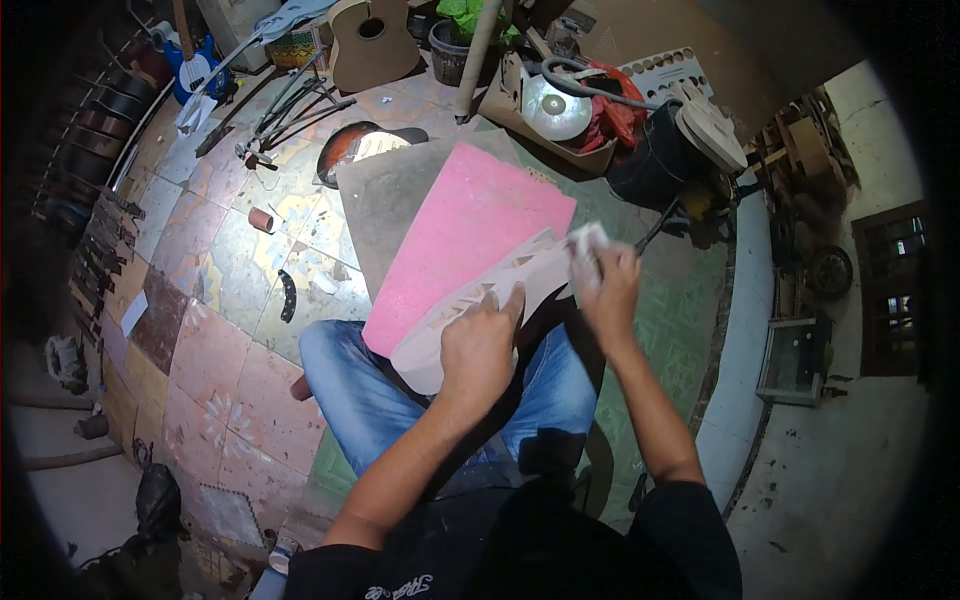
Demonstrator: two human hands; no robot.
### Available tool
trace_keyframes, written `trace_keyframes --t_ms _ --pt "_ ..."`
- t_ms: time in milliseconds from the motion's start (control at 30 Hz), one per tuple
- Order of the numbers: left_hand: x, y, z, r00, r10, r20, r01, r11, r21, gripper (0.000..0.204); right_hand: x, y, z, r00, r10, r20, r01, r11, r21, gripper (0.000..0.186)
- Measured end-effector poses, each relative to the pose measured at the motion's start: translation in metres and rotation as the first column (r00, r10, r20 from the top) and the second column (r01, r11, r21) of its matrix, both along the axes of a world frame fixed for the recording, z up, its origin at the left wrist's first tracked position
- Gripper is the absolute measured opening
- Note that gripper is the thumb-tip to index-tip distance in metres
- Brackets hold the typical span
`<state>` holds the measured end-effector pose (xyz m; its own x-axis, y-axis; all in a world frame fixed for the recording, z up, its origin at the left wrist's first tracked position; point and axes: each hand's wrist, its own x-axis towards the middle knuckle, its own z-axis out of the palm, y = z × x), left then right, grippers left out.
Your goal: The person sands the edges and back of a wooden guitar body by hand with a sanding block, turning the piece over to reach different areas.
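Observation:
A pale, shaped wooden piece [435, 350] with several small cut openings lies slanted over a pink board [490, 200] in front of my crossed legs. My left hand [480, 345] grips it near its middle, two fingers reaching over the top face. My right hand [610, 280] is closed on a crumpled whitish pad [585, 245], possibly sandpaper or cloth, at the piece's right end; motion blurs it slightly. Beneath the pink board is a grey sheet [390, 190].
Tools on the tiled floor include a metal stand [290, 110]; a reddish roll [260, 220] lies left. Behind are an unfinished guitar body [375, 55], a potted plant [450, 55] and a cardboard box [500, 110]. A black bucket [640, 160] stands back right, a guitar [195, 75] back left.

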<state>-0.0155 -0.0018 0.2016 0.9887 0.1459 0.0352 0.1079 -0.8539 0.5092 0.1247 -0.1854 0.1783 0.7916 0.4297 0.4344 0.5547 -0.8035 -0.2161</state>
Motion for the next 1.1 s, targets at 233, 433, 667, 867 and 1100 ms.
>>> trace_keyframes --t_ms 233,433,667,867,1100 --pt "0.011 0.018 0.013 1.000 -0.015 0.008 0.015 1.000 0.019 0.070 0.022 0.008 -0.009 0.997 -0.056 -0.053 0.068 0.965 0.255 0.045" --pt "0.018 0.023 0.011 0.999 0.003 -0.045 -0.002 1.000 0.008 0.069 0.012 0.018 -0.009 0.997 -0.019 0.069 0.012 0.995 0.096 0.040" --pt "0.015 0.027 0.014 0.999 0.017 -0.041 -0.018 1.000 -0.007 0.067 0.014 0.025 -0.007 0.990 -0.143 0.003 0.142 0.981 0.130 0.045" --pt "0.017 0.024 0.015 0.999 0.039 0.004 -0.039 0.999 -0.005 0.065 0.063 0.013 -0.002 0.933 -0.243 -0.266 0.303 0.929 0.214 0.041" --pt "0.014 0.015 0.018 1.000 0.012 -0.028 -0.012 1.000 0.007 0.067 0.081 -0.012 0.004 0.759 0.081 -0.647 0.383 0.748 0.542 0.039"
